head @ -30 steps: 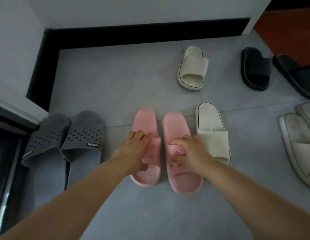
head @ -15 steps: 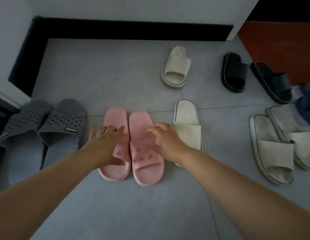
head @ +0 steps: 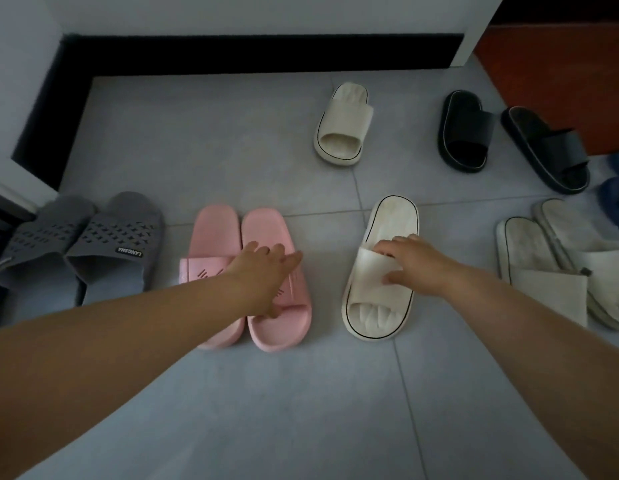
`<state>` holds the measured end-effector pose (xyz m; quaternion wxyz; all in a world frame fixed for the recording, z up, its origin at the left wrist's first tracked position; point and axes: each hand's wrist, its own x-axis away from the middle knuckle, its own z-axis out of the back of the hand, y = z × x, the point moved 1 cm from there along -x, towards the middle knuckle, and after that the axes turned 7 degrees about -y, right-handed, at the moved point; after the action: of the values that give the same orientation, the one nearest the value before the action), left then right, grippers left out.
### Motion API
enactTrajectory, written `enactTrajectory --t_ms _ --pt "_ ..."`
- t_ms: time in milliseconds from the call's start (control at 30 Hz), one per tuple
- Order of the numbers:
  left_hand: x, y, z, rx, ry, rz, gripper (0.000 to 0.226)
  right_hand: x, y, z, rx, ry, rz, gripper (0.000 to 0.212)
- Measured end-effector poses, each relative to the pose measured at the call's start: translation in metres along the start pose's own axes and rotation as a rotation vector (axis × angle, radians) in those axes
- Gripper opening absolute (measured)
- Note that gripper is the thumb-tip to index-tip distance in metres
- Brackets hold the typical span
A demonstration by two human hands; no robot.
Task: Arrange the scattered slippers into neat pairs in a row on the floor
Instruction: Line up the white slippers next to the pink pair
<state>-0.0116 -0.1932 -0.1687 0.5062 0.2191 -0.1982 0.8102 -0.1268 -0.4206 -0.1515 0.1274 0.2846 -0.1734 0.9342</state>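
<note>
Left hand [head: 263,275] flat, fingers straight, on the pink pair [head: 214,237] set side by side on the floor [head: 301,393], right hand [head: 415,265] gripping the strap of a cream slipper [head: 391,216] at their 3 o'clock, second cream slipper [head: 342,129] well apart at 12 o'clock, grey pair [head: 93,244] at 9 o'clock, black pair [head: 467,133] at 2 o'clock.

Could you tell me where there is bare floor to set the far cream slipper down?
Bare floor flanks the near cream slipper: a gap toward the pink pair, another toward the white pair. The widest patch lies behind the gray pair, along the black baseboard. Around the black pair it is crowded.
</note>
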Motion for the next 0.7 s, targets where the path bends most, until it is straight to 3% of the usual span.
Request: enactTrajectory --t_ms 67,200,367,533,700 --pt "0.002 -0.002 0.002 -0.035 -0.019 0.005 0.106 0.004 0.017 0.006 0.017 -0.039 0.019 0.038" --pt "0.004 0.002 0.014 -0.054 -0.105 0.018 0.119 0.007 0.053 0.016 0.200 -0.087 -0.028 0.039" --pt "-0.019 0.029 0.053 0.108 0.002 -0.034 0.119 -0.005 0.076 0.036 0.479 -0.116 -0.060 0.038" --pt "-0.063 0.071 0.081 0.306 0.133 -0.109 0.106 -0.034 0.069 0.081 0.100 -0.130 -0.014 0.029" --pt "-0.096 0.112 0.084 0.683 0.125 -0.136 0.090 -0.067 0.071 0.109 0.009 0.039 -0.007 0.039"
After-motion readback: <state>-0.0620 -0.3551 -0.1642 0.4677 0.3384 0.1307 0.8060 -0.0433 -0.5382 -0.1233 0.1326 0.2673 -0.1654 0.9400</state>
